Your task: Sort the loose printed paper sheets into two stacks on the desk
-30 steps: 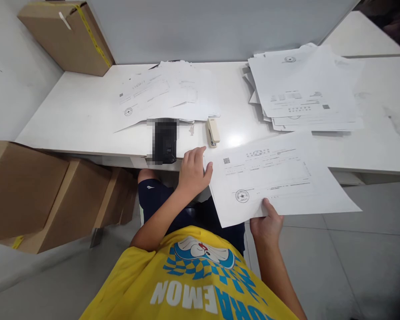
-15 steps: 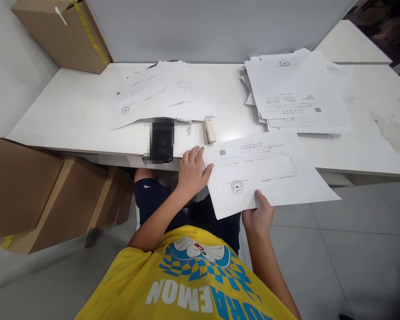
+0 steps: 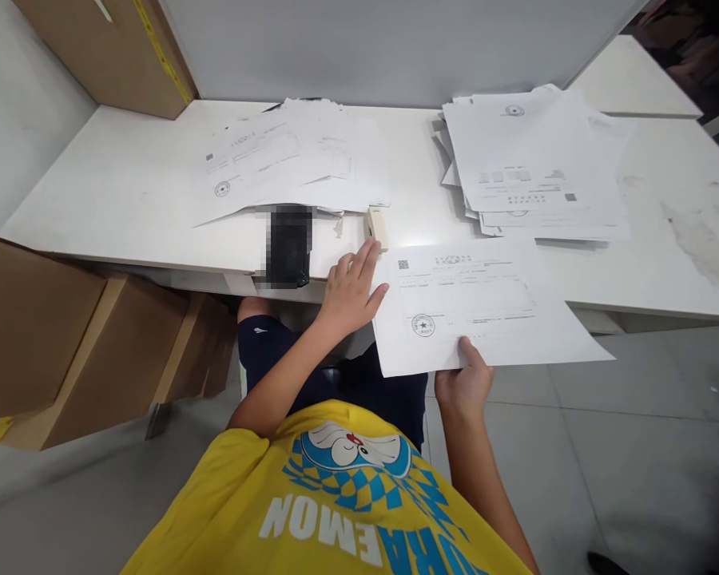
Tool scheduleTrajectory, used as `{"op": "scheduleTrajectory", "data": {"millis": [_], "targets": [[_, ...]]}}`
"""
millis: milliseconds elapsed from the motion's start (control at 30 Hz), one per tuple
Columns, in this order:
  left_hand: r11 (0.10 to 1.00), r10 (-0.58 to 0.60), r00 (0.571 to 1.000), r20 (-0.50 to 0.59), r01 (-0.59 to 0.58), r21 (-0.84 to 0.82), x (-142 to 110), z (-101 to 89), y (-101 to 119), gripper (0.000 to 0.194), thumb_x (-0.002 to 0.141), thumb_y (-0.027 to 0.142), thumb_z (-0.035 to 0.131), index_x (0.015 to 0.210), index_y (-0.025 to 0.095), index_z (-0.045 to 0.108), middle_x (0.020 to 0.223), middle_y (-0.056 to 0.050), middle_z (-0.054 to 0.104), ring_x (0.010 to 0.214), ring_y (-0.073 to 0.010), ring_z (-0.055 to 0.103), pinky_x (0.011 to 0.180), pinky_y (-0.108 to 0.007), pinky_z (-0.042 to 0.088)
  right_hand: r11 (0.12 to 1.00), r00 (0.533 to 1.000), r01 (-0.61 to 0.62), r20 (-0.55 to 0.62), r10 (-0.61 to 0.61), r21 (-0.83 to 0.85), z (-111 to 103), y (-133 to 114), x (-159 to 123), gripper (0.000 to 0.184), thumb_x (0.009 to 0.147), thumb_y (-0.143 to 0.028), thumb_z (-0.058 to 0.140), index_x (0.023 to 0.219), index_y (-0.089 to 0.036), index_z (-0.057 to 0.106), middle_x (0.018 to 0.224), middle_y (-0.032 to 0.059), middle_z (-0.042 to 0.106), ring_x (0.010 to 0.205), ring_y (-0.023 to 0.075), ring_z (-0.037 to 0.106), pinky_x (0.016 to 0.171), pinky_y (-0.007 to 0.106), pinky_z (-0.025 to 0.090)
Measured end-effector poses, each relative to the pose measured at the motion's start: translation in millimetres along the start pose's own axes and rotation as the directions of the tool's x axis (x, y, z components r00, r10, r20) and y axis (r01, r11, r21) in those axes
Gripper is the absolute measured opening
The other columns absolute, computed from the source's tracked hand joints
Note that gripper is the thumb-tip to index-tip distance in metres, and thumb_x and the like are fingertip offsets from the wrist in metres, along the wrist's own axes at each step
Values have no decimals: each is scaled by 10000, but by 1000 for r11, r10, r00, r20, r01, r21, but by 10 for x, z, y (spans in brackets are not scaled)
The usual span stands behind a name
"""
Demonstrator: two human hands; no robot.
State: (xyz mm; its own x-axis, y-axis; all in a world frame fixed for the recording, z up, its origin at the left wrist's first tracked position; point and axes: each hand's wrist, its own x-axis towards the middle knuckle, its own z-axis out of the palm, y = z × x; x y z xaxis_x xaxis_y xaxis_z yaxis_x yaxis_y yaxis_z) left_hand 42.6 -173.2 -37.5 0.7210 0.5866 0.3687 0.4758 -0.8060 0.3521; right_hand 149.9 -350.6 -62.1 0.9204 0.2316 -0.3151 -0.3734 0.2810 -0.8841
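My right hand [image 3: 466,385] grips the lower edge of a printed sheet of paper [image 3: 473,311], thumb on top and fingers underneath. The sheet bears a round stamp and a small square code; its upper edge reaches over the desk edge. Left of it, my left hand [image 3: 352,291] has its fingers stretched out, with the fingertips at the near end of a cream stapler [image 3: 376,229] lying on the desk. The thumb points toward the left edge of the sheet. Whether the fingertips press on the stapler I cannot tell.
On the white desk [image 3: 125,192] lie a loose pile of papers [image 3: 287,160] at left and a taller paper stack [image 3: 521,160] at right. A black object [image 3: 291,246], partly blurred, sits by the front edge. Cardboard boxes [image 3: 36,327] stand at left, another box [image 3: 120,56] behind.
My left hand has left the sheet's left edge and reached forward to the stapler, its fingers straightening. My right hand still holds the sheet, which has shifted only slightly.
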Motion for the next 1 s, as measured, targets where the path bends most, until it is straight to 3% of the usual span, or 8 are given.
{"op": "scheduleTrajectory", "data": {"millis": [133, 533, 633, 800, 1000], "targets": [[999, 29, 998, 56, -31, 42, 45, 14, -15, 602, 1021, 432, 323, 1567, 179, 294, 1627, -112, 344, 1254, -327, 450, 959, -450, 420, 1000, 1000, 8, -3, -8, -5, 23, -4, -14, 534, 740, -235, 728, 1259, -152, 635, 1228, 52, 687, 1214, 225, 633, 1173, 447, 427], [998, 1, 1000, 12, -2, 66, 3, 121, 43, 610, 935, 228, 407, 1537, 136, 363, 1599, -104, 401, 1247, -305, 465, 946, -448, 388, 1000, 998, -1, -56, -1, -31, 16, 48, 97, 474, 731, -242, 737, 1181, -130, 642, 1212, 73, 683, 1206, 238, 638, 1138, 436, 473], [998, -14, 1000, 6, 14, 62, -29, 152, 56, 648, 924, 239, 425, 1557, 142, 328, 1619, -93, 367, 1259, -309, 454, 953, -452, 379, 998, 999, 34, -37, -36, -52, 39, 0, 139, 429, 732, -253, 738, 1134, -133, 650, 1198, 75, 684, 1213, 248, 633, 1135, 446, 479], [999, -54, 998, 15, 54, 5, -68, 195, 73, 751, 884, 251, 469, 1597, 196, 237, 1657, -77, 287, 1338, -336, 402, 981, -469, 358, 990, 986, 121, -104, -128, -75, 46, -55, 184, 375, 707, -232, 748, 1057, -144, 649, 1179, 74, 683, 1211, 262, 631, 1127, 472, 486], [996, -61, 998, 12, 62, -63, -101, 199, 118, 777, 913, 307, 472, 1609, 171, 156, 1661, -132, 255, 1427, -340, 354, 1065, -506, 335, 963, 947, 259, -178, -268, -72, -126, -150, 291, 366, 674, -156, 757, 1013, -180, 621, 1178, 38, 699, 1219, 233, 633, 1154, 445, 465]]}}
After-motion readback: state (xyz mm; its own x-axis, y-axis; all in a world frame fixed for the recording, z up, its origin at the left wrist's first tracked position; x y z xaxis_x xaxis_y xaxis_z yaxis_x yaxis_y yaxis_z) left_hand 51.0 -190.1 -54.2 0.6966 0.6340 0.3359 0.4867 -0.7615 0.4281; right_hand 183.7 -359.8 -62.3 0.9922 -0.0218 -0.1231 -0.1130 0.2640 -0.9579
